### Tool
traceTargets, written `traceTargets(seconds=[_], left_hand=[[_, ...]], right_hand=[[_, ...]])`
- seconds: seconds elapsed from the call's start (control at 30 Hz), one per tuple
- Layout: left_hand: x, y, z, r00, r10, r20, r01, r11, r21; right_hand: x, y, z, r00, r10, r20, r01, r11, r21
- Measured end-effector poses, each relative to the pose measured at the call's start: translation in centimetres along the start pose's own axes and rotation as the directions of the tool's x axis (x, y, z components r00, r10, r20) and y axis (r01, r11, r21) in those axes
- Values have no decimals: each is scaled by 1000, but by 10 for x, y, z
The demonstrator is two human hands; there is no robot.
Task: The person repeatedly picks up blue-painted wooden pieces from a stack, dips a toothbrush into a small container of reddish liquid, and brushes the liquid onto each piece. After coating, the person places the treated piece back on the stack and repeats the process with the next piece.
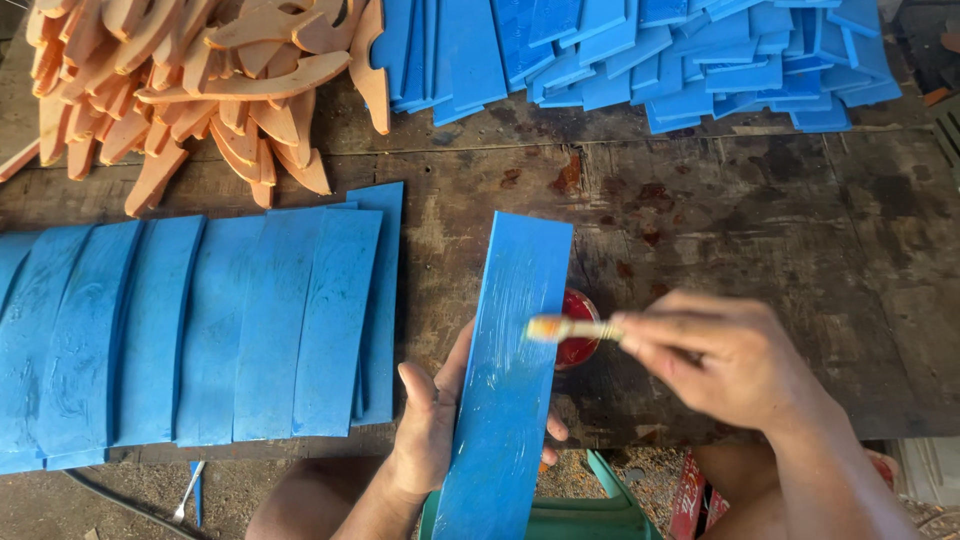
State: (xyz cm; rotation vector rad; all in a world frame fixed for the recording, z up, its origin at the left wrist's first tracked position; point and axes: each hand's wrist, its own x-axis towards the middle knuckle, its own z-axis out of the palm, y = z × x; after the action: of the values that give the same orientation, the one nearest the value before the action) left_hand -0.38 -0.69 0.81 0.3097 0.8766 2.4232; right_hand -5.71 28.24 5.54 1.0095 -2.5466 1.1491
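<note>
My left hand (430, 420) grips a long blue strip (505, 380) from underneath, holding it upright over the near edge of the workbench. The strip's face looks wet and glossy. My right hand (725, 360) pinches a small brush (570, 328) whose bristle tip rests on the strip's right side, about halfway up. Just behind the brush, a small red pot (580, 348) sits partly hidden by the strip.
A row of curved blue strips (200, 330) lies overlapped at the left on the dark stained workbench (760, 220). Orange curved wooden pieces (200, 90) are heaped at the back left, more blue strips (650, 55) at the back right. A green stool (590, 515) is below.
</note>
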Motion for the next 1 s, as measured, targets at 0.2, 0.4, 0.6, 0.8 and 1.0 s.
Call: traceTargets(seconds=[0.2, 0.4, 0.6, 0.8, 1.0], left_hand=[[2, 5, 6, 999, 35, -29, -37, 995, -98], [2, 3, 6, 999, 49, -14, -50, 995, -81], [2, 1, 8, 998, 64, -1, -63, 994, -87], [-4, -1, 6, 998, 59, 12, -58, 998, -29], [-9, -4, 13, 999, -20, 38, 22, 998, -55]], right_hand=[[-5, -14, 11, 993, -68, 95, 57, 992, 113], [0, -18, -1, 987, 48, 154, -51, 999, 19], [0, -28, 3, 994, -23, -104, 3, 983, -186], [2, -22, -4, 971, 170, 170, -186, 979, 85], [6, -20, -17, 938, 90, -334, -163, 967, -198]])
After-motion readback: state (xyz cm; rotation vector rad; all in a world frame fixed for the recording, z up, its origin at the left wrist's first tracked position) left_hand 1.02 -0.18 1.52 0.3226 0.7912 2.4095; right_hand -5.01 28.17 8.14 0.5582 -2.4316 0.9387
